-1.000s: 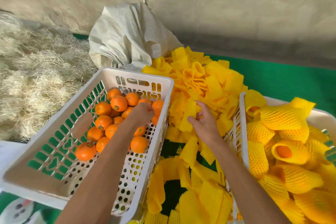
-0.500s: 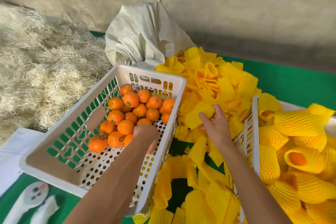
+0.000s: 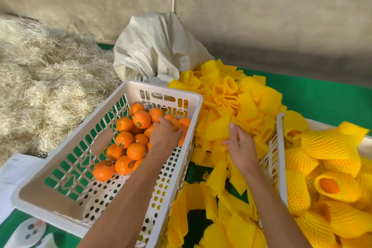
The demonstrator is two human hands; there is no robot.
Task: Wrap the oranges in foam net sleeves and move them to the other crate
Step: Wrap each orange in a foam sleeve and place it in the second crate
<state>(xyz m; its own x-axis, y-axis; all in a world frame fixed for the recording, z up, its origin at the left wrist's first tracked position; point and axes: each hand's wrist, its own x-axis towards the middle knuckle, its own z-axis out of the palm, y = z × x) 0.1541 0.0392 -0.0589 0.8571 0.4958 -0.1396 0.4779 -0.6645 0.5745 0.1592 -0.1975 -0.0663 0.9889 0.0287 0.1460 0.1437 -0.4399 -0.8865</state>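
Reaching into a white plastic crate (image 3: 60, 177), a person's left hand (image 3: 166, 133) curls its fingers over one orange (image 3: 173, 122) at the far end of a heap of bare oranges (image 3: 128, 139), several bearing small round stickers. Left of the crate lies a mound of pale straw-like fibre (image 3: 40, 86), with a white sheet of paper (image 3: 14, 169) at its near edge. Behind the crate slumps a crumpled off-white woven sack (image 3: 155, 46) against a grey wall (image 3: 261, 6).

Between the two crates, a loose pile of yellow foam net sleeves (image 3: 231, 96) spreads over green cloth (image 3: 322, 94). The right hand (image 3: 240, 147) is at this pile, thumb and fingers closed on one flattened sleeve (image 3: 218, 129) lifted slightly above the rest.

At far right, a second white crate (image 3: 280, 159) holds oranges already sleeved in yellow netting (image 3: 330, 145); one of them (image 3: 330, 186) shows its orange skin through the open end of its sleeve.
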